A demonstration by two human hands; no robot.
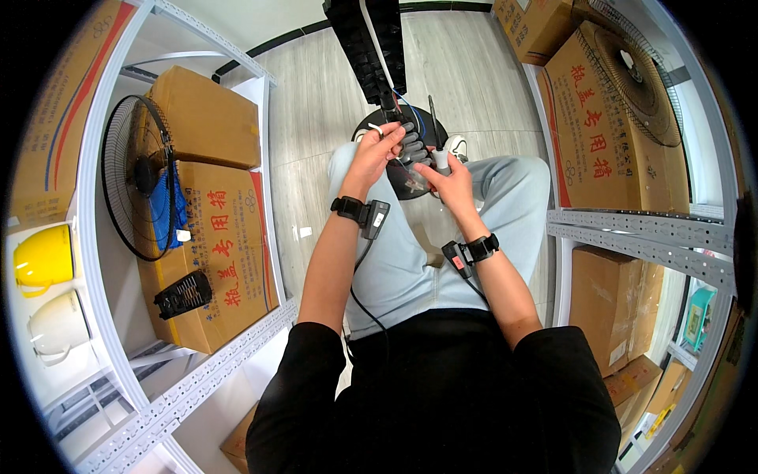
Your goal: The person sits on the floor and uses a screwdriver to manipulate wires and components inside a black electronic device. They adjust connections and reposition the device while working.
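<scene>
Between my legs stands a dark fan part with a row of grey push buttons, and blue and red wires come out near it. My left hand is closed on the upper left side of this button part, thumb and fingers pinched at its edge. In my right hand is a screwdriver with a grey handle, its thin shaft pointing up and away from me. The right thumb reaches toward the lower end of the buttons. Beyond the hands rises a long black column with a pale strip along it. Small details between the fingers are hidden.
A round black base lies on the floor by my shoes. At left, a white metal shelf holds cartons, a fan grille and mugs. At right, another fan grille leans on a carton.
</scene>
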